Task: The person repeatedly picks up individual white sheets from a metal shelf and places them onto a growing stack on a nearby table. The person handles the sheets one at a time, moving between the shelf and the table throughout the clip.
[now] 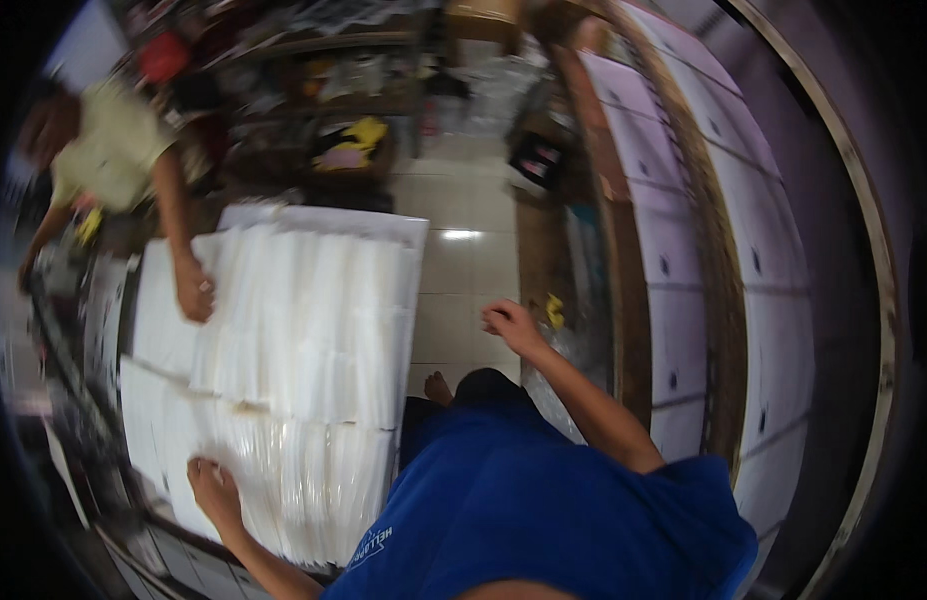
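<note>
Two rows of overlapping thin white sheets or sleeves lie fanned out on a table to my left; their glossy look suggests plastic, but blur hides the exact kind. My left hand rests over the near row at its left part, fingers slightly apart, with nothing visible in them. Away from the table, my right hand hangs in the air over the aisle, its fingers curled in and nothing visible in them. Across the table, a co-worker's hand reaches down to the left edge of the far row.
A co-worker in a pale yellow shirt stands at the table's far left. Cluttered shelves line the back. Tiled floor runs between the table and long racks of white panels on my right. A dark box stands by the aisle.
</note>
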Tool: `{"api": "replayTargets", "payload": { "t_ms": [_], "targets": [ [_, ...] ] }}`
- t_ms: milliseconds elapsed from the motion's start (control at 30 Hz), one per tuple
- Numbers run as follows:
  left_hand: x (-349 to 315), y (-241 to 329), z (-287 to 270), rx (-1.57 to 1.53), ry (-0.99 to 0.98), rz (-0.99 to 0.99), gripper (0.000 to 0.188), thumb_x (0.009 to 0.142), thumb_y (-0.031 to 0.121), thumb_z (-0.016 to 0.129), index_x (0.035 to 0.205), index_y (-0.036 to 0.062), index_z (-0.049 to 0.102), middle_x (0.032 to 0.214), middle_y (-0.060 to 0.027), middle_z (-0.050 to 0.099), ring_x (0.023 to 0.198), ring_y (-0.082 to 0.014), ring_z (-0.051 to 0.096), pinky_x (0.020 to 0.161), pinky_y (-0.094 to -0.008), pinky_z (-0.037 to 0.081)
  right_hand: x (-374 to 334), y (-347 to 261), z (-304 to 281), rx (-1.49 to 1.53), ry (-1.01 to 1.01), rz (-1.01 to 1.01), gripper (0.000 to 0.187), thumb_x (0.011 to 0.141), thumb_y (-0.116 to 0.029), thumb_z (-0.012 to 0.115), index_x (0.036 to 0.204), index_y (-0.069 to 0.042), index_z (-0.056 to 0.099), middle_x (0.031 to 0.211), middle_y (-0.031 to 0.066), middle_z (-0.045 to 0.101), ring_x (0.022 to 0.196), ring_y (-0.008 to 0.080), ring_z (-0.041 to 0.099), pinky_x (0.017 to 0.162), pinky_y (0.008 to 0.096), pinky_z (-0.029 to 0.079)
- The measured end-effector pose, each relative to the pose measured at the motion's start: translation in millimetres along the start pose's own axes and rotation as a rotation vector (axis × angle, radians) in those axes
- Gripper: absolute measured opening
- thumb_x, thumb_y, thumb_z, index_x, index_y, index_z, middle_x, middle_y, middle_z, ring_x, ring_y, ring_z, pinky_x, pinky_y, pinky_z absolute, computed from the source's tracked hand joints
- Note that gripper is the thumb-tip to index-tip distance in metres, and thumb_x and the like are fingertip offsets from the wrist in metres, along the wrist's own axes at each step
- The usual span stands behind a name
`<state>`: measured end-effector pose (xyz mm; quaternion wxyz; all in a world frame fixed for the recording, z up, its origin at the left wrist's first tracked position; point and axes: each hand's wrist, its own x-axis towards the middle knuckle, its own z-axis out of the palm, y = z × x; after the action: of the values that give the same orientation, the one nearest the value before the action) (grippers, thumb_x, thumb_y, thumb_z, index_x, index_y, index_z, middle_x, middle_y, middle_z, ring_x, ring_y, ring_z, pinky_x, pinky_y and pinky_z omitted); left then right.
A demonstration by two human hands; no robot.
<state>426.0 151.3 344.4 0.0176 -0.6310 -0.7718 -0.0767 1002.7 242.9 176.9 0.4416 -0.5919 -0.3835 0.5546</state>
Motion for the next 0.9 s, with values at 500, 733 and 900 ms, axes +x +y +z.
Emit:
{"api": "replayTargets", "payload": {
  "t_ms": [500, 733, 900],
  "targets": [
    [-67, 269, -13, -0.337, 0.028, 0.462, 0.018, 0.08, -0.004, 0.059, 0.096, 0.003, 0.062, 0.081, -0.0145, 0.058, 0.068, -0.0339, 0.06, 0.059, -0.0422, 0.049, -136, -127, 110, -0.033, -0.784, -0.34, 0.049, 0.097, -0.029, 0.053, 0.138, -0.005, 0.042, 0.129, 0.018, 0.052, 0.104, 0.0249, 0.06, 0.091, 0.0345, 0.048],
    [-130, 377, 7, -0.587, -0.21, 0.706, 0.035, 0.074, 0.004, 0.072, 0.107, 0.0, 0.062, 0.085, -0.0149, 0.061, 0.069, -0.0287, 0.06, 0.06, -0.0375, 0.049, -157, -72, -1, 0.03, -0.401, -0.089, 0.032, 0.091, -0.006, 0.049, 0.122, -0.001, 0.056, 0.109, 0.01, 0.061, 0.099, 0.0147, 0.057, 0.085, 0.028, 0.046],
    [-150, 393, 14, -0.878, -0.196, 0.82, 0.034, 0.074, 0.004, 0.072, 0.107, -0.0013, 0.063, 0.082, -0.0126, 0.062, 0.063, -0.0256, 0.058, 0.056, -0.0327, 0.046, -180, -31, -139, -0.115, 0.112, -0.199, 0.024, 0.085, 0.003, 0.046, 0.102, -0.003, 0.061, 0.098, -0.0004, 0.055, 0.082, 0.0061, 0.049, 0.072, 0.0207, 0.042]
  ]
}}
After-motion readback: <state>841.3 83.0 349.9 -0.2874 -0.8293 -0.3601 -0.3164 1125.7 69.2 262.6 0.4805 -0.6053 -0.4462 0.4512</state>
